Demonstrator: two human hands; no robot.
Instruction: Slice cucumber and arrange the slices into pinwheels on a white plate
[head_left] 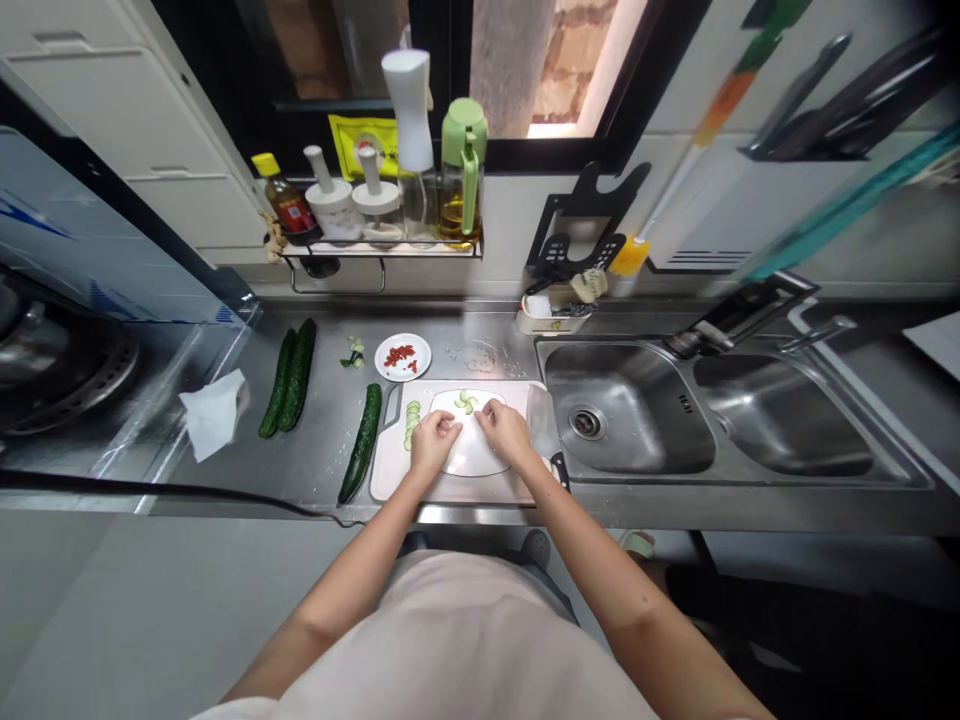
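Note:
A white plate (pixel 478 455) lies on the pale cutting board (pixel 390 475), with several thin cucumber slices (pixel 466 402) fanned out near its far edge. Over the plate's left side is my left hand (pixel 435 442), its fingertips pinched together; whatever is between them is too small to make out. My right hand (pixel 504 430) is pinched too, its fingertips close to the fanned slices, and I cannot see whether it grips one. A row of overlapping cucumber slices (pixel 412 424) runs along the board's left part. A black knife handle (pixel 560 471) sticks out at the board's right edge.
One whole cucumber (pixel 361 443) lies left of the board, two more cucumbers (pixel 289 378) farther left. Behind stand a small dish (pixel 384 372) of red pieces and some cucumber scraps (pixel 354 352). A paper towel (pixel 214 412) lies left; the double sink (pixel 630 405) is right.

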